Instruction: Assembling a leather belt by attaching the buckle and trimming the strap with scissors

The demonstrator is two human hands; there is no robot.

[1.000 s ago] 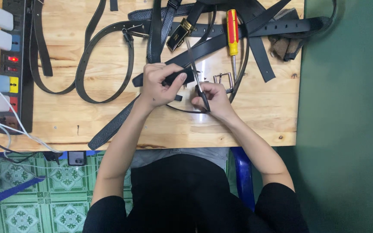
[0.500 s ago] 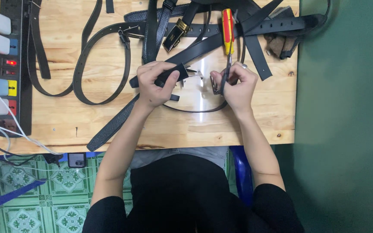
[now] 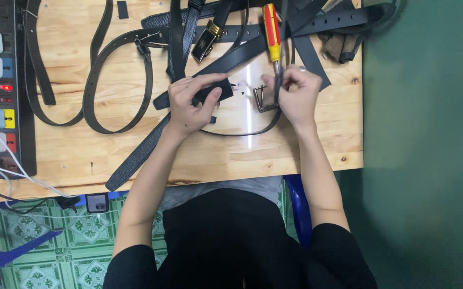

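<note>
My left hand [image 3: 194, 101] is closed around the cut end of a wide black belt [image 3: 218, 90] that runs diagonally across the wooden table [image 3: 215, 155]. My right hand [image 3: 295, 93] pinches a thin black strap [image 3: 242, 132] that loops over the table in front of me, just below the tip of a red and yellow screwdriver [image 3: 271, 32]. A silver metal buckle frame [image 3: 262, 100] lies on the table between my hands, touching the thumb side of my right hand. Small black scraps lie beside the belt end.
Several more black belts and a gold-trimmed buckle [image 3: 205, 43] lie across the back of the table. A black power strip [image 3: 6, 85] with white plugs runs down the left edge. The table's right edge borders a green floor [image 3: 429, 134]. A phone [image 3: 97, 202] hangs below the front edge.
My right hand has moved from the middle of the table up and right to the strap near the screwdriver tip. My left hand keeps hold of the belt end.
</note>
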